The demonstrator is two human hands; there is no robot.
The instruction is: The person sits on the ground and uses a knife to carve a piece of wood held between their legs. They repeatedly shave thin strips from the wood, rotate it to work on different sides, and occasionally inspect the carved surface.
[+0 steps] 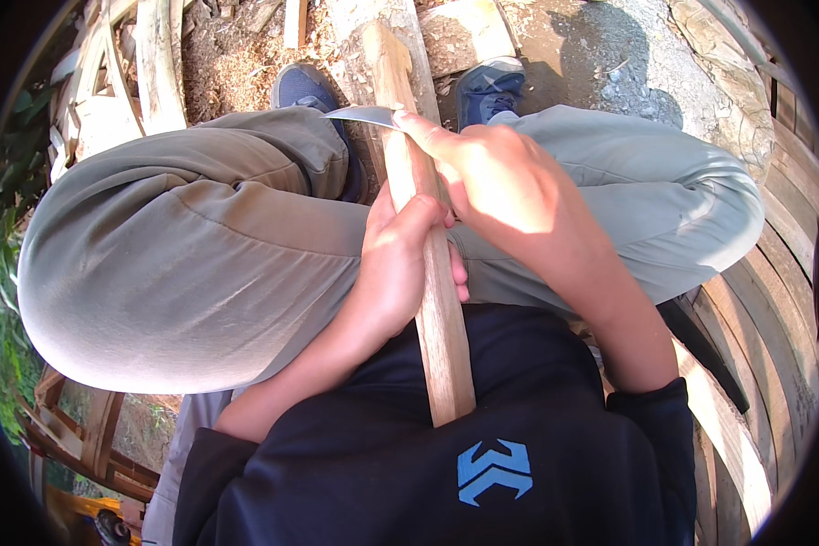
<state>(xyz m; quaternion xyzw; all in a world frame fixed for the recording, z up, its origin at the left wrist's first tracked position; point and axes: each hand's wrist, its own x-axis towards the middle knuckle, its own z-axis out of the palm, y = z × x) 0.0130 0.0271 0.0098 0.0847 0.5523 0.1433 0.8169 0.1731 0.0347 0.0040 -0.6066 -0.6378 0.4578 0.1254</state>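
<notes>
A long, roughly squared piece of wood [441,337] runs from my stomach out between my knees, its far end broader and notched. My left hand [405,246] is wrapped round its middle, thumb on top and fingertips showing on the right side. Farther along, my right hand [496,173] grips a knife [364,116], whose handle is hidden in the fist. The curved steel blade points left and lies across the top of the wood, with my right index finger stretched toward the base of the blade.
Wood shavings [232,64] cover the ground ahead, beside split wood strips [159,68] at the far left. A flat board [346,18] lies under the wood's far end, between my shoes. Curved-looking planks [755,309] line the right side. Green leaves [5,328] show at the left rim.
</notes>
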